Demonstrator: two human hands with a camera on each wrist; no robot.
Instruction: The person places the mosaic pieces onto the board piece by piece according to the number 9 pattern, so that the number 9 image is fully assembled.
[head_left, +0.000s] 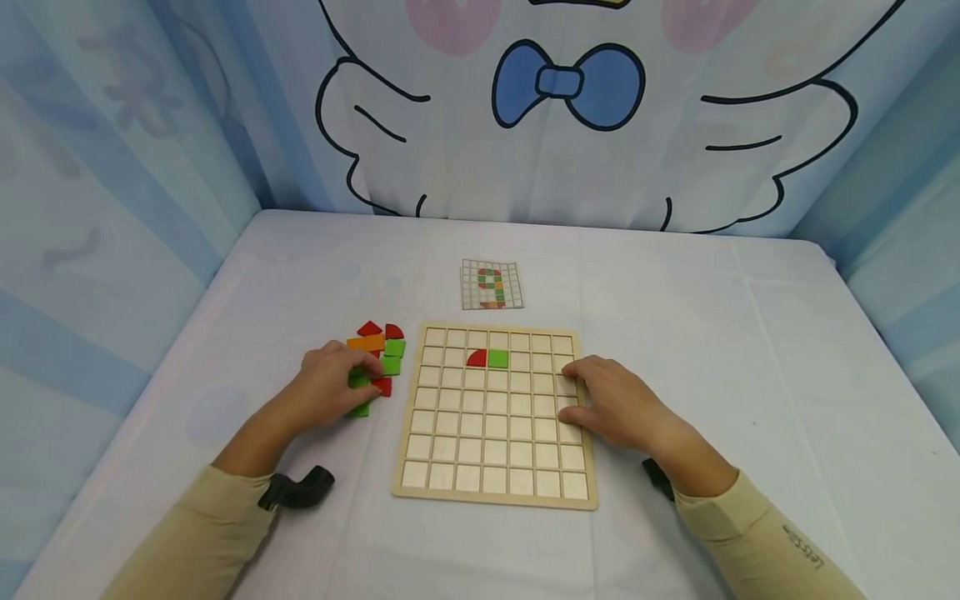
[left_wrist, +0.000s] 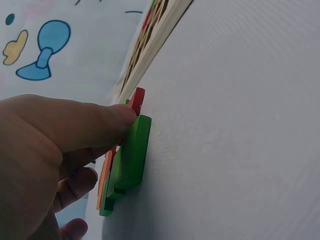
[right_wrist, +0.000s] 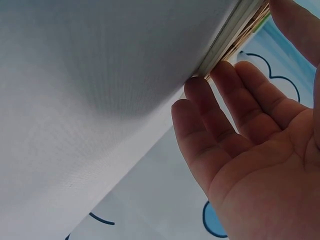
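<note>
My left hand [head_left: 330,385] is over a group of loose flat pieces left of the board, thumb and forefinger apart. Its thumb tip touches or nearly touches a red piece [head_left: 385,386]; green pieces [left_wrist: 135,155] stand just below the thumb in the left wrist view, and some are partly hidden by the hand. My right hand [head_left: 611,398] touches the right edge of the wooden grid board [head_left: 495,497], with fingers fairly straight. On the board, a red quarter-circle piece [head_left: 477,358] lies beside a green square [head_left: 498,358], in neighbouring cells near the top.
Behind the board lies a small pattern card [head_left: 470,287] showing red, green and orange shapes on a grid. Orange [head_left: 366,342], red and green pieces make up the rest of the group. The white table [head_left: 675,283] meets a printed curtain [head_left: 540,167] at the back.
</note>
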